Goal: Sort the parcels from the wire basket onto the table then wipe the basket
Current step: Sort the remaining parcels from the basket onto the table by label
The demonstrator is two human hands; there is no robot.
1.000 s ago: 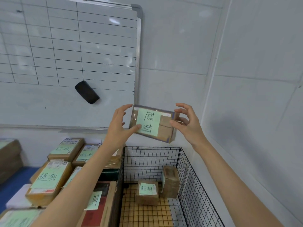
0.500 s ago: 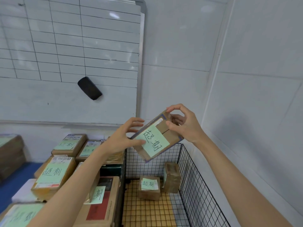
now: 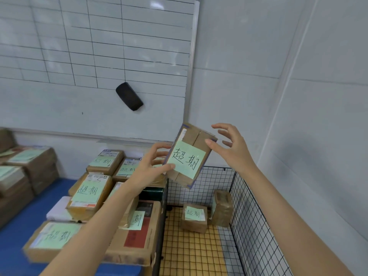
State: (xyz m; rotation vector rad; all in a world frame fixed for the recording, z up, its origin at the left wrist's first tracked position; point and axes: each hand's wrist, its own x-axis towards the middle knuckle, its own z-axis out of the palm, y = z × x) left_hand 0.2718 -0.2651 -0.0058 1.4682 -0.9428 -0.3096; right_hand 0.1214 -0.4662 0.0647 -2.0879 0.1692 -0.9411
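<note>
Brown cardboard parcel (image 3: 188, 156) noted tilted at frame centre, above the wire basket (image 3: 251, 206). Pinched at lower left edge by left hand (image 3: 151, 166); thumb of spread-open right hand (image 3: 233, 148) at upper right corner.

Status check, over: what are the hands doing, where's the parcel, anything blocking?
Left hand grips labelled parcel, raised near wire basket. Right hand open, thumb at its edge. Flat parcel and upright parcel inside. Table crowded.

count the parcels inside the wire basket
2. One parcel with a green note lies on the basket floor; a taped parcel stands on end at its right, by the mesh. More may sit below the frame.
</note>
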